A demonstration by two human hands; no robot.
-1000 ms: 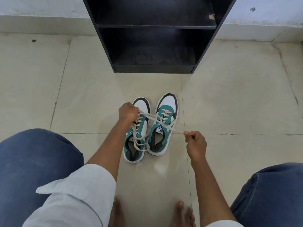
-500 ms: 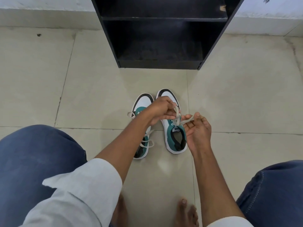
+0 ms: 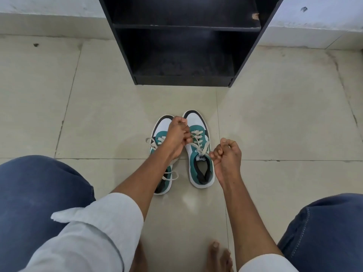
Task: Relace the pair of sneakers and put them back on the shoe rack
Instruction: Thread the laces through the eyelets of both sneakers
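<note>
2 sneakers stand side by side on the floor tiles, toes toward the shoe rack (image 3: 184,81), long axes running away from the person. Both hands work the right sneaker (image 3: 198,152). The left hand (image 3: 177,137), fingers curled closed, pinches one lace (image 3: 196,138) end above the eyelets; the right hand (image 3: 227,154), also curled closed, pinches the other end just beside the tongue. The left sneaker (image 3: 160,154) lies under the left forearm, its laces loose. Next move, probably: pull the ends apart sideways, across the shoe's long axis.
</note>
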